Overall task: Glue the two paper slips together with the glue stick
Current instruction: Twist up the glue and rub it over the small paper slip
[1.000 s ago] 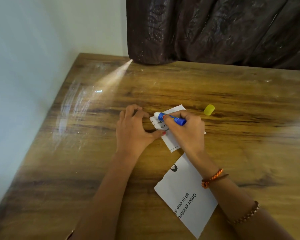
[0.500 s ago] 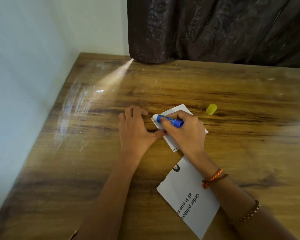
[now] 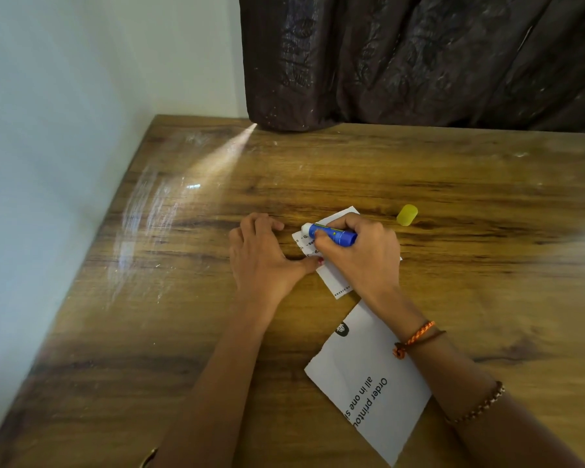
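The right hand (image 3: pixel 362 255) curls round a blue plastic glue stick (image 3: pixel 331 234), a slim cylinder lying nearly flat, its white glue tip pointing left and resting on the far left part of the smaller paper slip (image 3: pixel 333 278). That slip is a thin white rectangle with faint lines of small dark print, lying flat and turned at a slant on the wooden table (image 3: pixel 183 332); most of it is hidden under the right hand. The left hand (image 3: pixel 264 258) rests on the table just left of the slip, holding nothing: its fingers are bent with the tips on the wood, and its thumb reaches right so the red-painted nail presses the slip's left edge.

The larger paper slip (image 3: pixel 362 366) lies nearer the person, flat and also slanted, white and smooth with bold black words and a small dark round logo near its far corner; the right forearm crosses over its right side. The 2 slips lie close together, and whether their edges touch is hidden by the wrist.

A stubby yellow cap (image 3: pixel 407 214), rounded and translucent-looking, lies on its side to the right of the hands, apart from both slips. The tabletop is glossy brown wood grain with pale scuffs and a streak of light. An orange braided wristband (image 3: pixel 416 337) and a beaded bracelet (image 3: pixel 477 405) circle the right forearm. A dark, crinkled curtain (image 3: pixel 419 59) hangs behind the table.
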